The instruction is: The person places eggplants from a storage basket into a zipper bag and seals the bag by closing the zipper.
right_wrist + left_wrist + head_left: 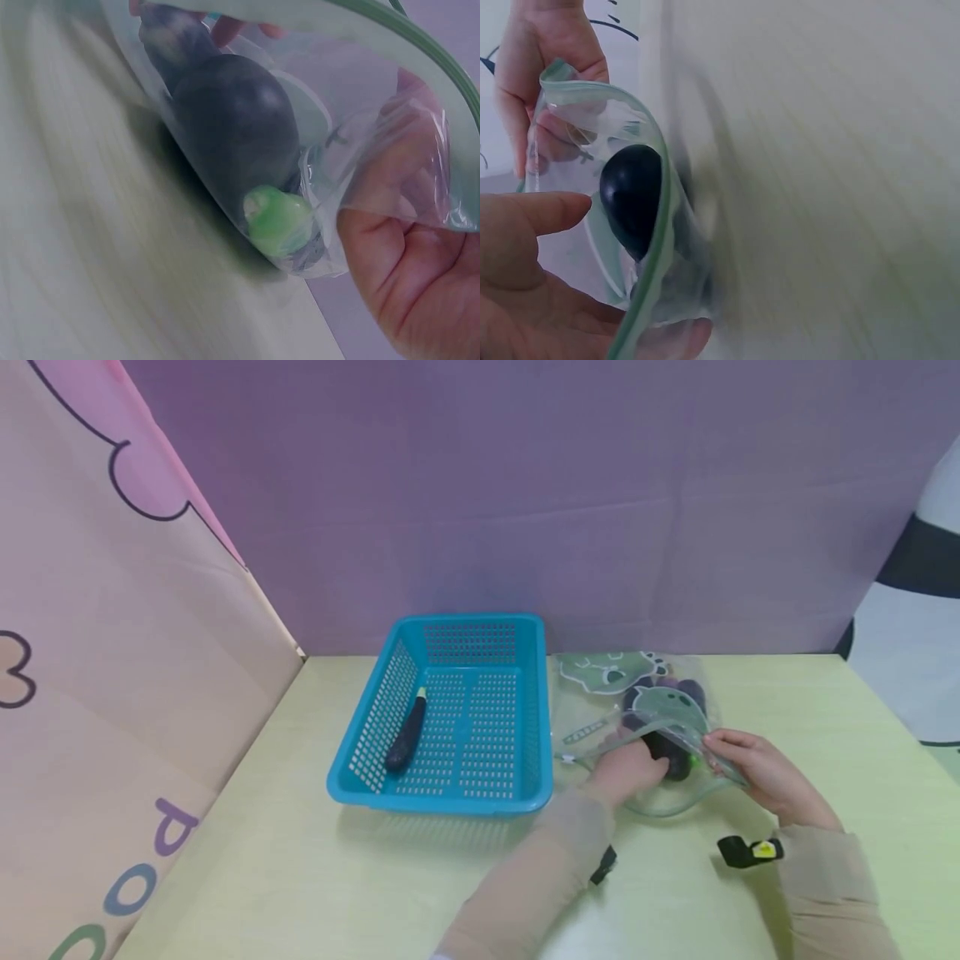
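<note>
A clear zip bag (585, 706) with a green rim and printed green cartoon shapes lies on the table, holding several dark purple eggplants. My left hand (626, 771) reaches into its mouth, thumb and fingers spread apart, close to a glossy eggplant (632, 196). Through the film in the right wrist view, left fingertips (227, 31) show beside the eggplants. My right hand (761, 768) pinches the bag's rim at the right side and holds the mouth apart. Near that hand an eggplant with a bright green stem end (277, 221) shows inside the bag.
Left of the bag stands a blue perforated plastic basket (544, 718). One slim eggplant (407, 737) with a pale tip lies along its left side. The pale table (285, 860) meets a purple backdrop (480, 510) at the back and a printed panel (135, 652) at left.
</note>
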Demonstrator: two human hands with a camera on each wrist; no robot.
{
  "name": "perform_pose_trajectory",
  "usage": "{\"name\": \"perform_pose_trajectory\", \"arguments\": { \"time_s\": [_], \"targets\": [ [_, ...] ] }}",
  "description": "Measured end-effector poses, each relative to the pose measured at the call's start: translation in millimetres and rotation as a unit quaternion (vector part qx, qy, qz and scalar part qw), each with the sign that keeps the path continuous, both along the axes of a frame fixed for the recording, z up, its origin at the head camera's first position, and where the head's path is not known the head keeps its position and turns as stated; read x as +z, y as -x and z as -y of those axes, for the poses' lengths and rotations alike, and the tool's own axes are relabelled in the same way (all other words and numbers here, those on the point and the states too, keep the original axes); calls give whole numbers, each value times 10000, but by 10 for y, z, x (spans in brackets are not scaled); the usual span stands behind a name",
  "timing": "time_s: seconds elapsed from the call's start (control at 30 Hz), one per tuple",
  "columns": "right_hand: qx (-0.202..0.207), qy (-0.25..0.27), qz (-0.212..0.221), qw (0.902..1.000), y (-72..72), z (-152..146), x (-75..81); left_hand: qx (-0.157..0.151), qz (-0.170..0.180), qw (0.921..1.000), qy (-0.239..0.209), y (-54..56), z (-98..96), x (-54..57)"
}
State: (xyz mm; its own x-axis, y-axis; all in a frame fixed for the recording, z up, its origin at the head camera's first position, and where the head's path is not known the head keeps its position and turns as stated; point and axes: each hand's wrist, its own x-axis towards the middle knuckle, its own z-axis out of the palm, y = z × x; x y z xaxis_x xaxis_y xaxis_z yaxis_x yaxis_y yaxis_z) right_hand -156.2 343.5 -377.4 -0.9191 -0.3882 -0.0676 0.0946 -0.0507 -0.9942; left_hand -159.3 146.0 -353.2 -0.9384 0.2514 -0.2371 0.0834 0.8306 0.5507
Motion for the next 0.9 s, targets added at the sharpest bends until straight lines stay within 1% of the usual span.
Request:
{"name": "perform_pose_trajectory", "arguments": {
  "time_s": [0.1,0.3,0.5,0.6,0.73,0.9],
  "targets": [
    [-44,14,33,10000,-1,-4,-1,-169,-95,9998,56,-26,9,15],
    [-96,19,23,9999,0,-7,-3,-288,-250,9992,134,-68,13,86],
    [-103,-28,24,9999,2,-9,12,-354,-247,9984,357,-112,9,149],
    [-77,-10,25,10000,-1,-5,16,-373,-312,9978,449,-131,20,164],
    [-45,48,-8,10000,-9,-3,19,-440,-423,9973,412,-155,62,167],
    [-52,113,-10,9999,-22,15,5,-574,-649,9962,102,-181,144,155]
  ]
}}
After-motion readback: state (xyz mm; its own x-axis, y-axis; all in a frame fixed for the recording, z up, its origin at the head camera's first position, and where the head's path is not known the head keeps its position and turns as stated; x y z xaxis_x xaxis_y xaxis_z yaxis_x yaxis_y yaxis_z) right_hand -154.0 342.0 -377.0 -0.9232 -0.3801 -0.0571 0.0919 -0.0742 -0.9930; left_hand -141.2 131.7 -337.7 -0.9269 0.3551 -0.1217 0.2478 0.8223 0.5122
